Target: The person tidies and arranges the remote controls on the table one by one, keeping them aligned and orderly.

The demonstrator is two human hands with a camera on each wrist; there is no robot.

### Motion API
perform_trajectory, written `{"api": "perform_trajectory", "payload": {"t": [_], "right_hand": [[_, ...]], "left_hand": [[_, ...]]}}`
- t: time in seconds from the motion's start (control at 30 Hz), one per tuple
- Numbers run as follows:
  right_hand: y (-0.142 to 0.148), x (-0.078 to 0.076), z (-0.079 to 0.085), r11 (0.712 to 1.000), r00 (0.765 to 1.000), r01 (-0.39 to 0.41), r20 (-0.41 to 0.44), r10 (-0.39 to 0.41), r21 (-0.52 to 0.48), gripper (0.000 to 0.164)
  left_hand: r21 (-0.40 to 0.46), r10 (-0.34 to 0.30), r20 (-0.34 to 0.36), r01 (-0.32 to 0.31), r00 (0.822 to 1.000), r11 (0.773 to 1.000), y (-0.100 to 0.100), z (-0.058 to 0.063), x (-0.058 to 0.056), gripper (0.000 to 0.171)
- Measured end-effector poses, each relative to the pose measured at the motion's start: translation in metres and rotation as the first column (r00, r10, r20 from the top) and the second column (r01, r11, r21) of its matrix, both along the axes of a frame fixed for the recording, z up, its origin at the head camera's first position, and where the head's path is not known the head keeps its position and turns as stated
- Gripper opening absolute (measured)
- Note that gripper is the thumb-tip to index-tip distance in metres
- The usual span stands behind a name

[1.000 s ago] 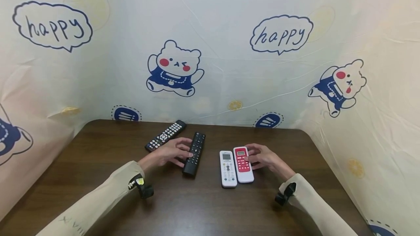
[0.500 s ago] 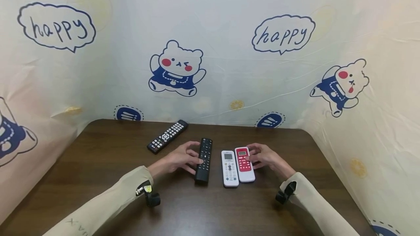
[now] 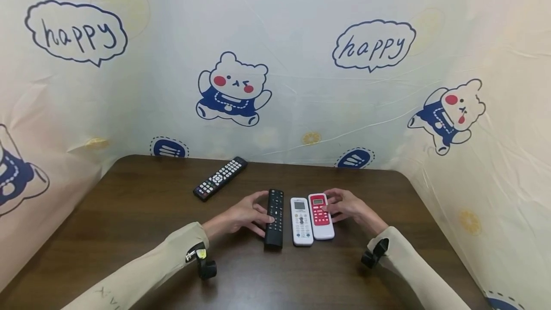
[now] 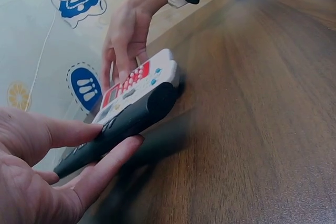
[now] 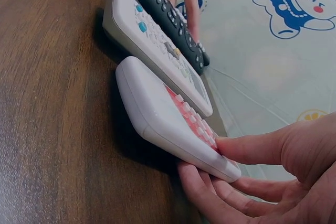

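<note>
My left hand pinches a black remote control between thumb and fingers. In the left wrist view the black remote is held over the table, its shadow beneath. Just right of it lies a white remote control with a grey screen, long sides nearly parallel. Beside that is a white remote with a red keypad. My right hand pinches this red-and-white remote by its right side, thumb on the face and fingers at the edge and underside, as the right wrist view shows.
Another black remote with white buttons lies slantwise at the back of the brown wooden table. A printed cloth with bears and "happy" bubbles hangs behind and at the sides. Both wrists wear small black cameras.
My left hand has carried the black remote rightward and toward me, away from the slanted remote, up close to the white one. The right hand has stayed at the red-and-white remote.
</note>
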State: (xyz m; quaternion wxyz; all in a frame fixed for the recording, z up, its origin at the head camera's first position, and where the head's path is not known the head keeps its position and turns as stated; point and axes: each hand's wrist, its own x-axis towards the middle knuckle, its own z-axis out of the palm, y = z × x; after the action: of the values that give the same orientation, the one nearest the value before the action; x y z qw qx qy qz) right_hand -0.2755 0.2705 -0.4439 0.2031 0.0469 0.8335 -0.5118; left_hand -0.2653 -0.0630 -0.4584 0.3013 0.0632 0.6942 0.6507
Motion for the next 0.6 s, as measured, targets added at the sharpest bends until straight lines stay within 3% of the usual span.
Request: {"api": "perform_trajectory", "payload": {"t": [0.23, 0.6], "right_hand": [[0.0032, -0.0022, -0.001, 1.0, 1.0, -0.001, 0.016, 0.001, 0.012, 0.062], [-0.0009, -0.0042, 0.0016, 1.0, 0.999, -0.018, 0.028, 0.017, 0.025, 0.063]], "left_hand": [[0.002, -0.004, 0.007, 0.004, 1.0, 1.0, 0.0034, -0.0046, 0.0007, 0.101], [-0.086, -0.022, -0.105, 0.013, 0.994, 0.996, 0.0084, -0.0001, 0.0063, 0.098]]}}
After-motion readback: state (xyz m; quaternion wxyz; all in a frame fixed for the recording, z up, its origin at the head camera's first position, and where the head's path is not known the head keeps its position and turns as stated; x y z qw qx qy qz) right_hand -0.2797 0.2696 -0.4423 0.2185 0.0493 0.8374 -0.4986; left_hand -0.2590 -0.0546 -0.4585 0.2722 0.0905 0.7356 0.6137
